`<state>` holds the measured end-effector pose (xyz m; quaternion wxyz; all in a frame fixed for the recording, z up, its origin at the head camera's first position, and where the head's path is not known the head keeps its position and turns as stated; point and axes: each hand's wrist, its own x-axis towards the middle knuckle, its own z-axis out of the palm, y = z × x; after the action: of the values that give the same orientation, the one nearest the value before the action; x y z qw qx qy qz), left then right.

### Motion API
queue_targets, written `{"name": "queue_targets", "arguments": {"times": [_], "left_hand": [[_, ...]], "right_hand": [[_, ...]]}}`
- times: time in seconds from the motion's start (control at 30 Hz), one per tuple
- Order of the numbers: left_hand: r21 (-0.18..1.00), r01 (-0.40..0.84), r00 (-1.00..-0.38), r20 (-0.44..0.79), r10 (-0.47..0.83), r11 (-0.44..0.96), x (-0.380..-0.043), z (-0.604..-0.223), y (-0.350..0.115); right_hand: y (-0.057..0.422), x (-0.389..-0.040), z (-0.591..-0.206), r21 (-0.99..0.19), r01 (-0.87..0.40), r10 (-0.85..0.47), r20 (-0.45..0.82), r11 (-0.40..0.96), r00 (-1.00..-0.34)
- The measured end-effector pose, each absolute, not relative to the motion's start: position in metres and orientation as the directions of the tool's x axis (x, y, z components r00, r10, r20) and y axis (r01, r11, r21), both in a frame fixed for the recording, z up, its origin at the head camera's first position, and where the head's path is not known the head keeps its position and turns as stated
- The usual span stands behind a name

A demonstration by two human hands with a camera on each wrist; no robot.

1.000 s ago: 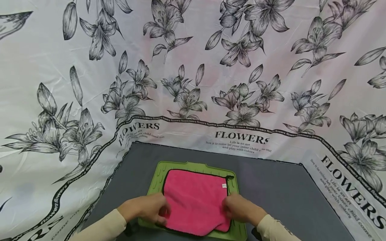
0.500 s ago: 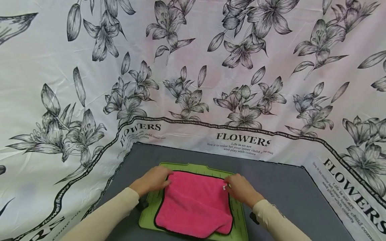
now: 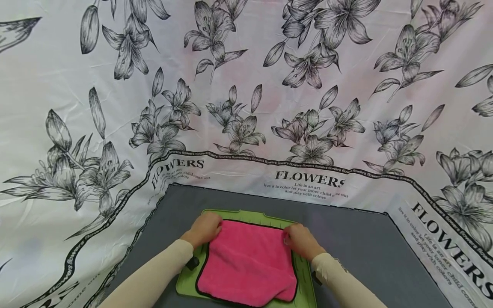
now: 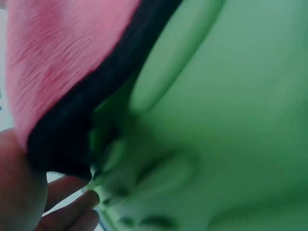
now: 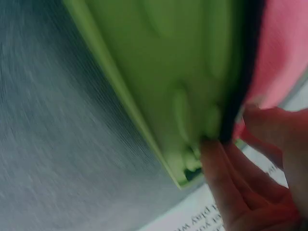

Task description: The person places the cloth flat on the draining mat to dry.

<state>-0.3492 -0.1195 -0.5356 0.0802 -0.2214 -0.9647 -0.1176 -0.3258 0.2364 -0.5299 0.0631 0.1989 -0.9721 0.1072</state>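
A pink cloth (image 3: pixel 248 261) with black edging lies spread over a green ridged tray (image 3: pixel 186 280), its lower right edge folded and wrinkled. At the cloth's far left corner my left hand (image 3: pixel 206 227) pinches the edge; the left wrist view shows the cloth's corner (image 4: pixel 62 139) between thumb and fingers, lifted off the tray. My right hand (image 3: pixel 302 240) pinches the far right corner, beside a small white tag. Thumb and fingers of that right hand (image 5: pixel 260 168) meet at the black edging in the right wrist view.
The tray rests on a grey tabletop (image 3: pixel 358 248), which extends to both sides. A white curtain (image 3: pixel 239 77) printed with black flowers and lettering hangs behind the table and along its sides. Dark wrist straps (image 3: pixel 191 263) show near both cuffs.
Both hands have moved from the cloth's sides to its two far corners. In the last half second they have closed in and taken hold of those corners.
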Motion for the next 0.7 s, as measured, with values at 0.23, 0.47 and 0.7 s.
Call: {"name": "queue_targets", "arguments": {"times": [0.23,0.47,0.7], "left_hand": [[0.265,0.416,-0.893,0.300,0.335,0.870,-0.348,-0.545,-0.111],[0.271,0.412,-0.889,0.326,0.320,0.870,-0.353,-0.542,-0.115],[0.260,0.422,-0.860,0.417,0.294,0.868,-0.357,-0.533,-0.119]], "right_hand": [[0.237,-0.328,-0.541,-0.160,-0.396,-0.345,0.270,0.904,-0.899],[0.239,-0.333,-0.531,-0.188,-0.403,-0.343,0.287,0.895,-0.895],[0.240,-0.339,-0.521,-0.204,-0.405,-0.318,0.354,0.891,-0.879]]}}
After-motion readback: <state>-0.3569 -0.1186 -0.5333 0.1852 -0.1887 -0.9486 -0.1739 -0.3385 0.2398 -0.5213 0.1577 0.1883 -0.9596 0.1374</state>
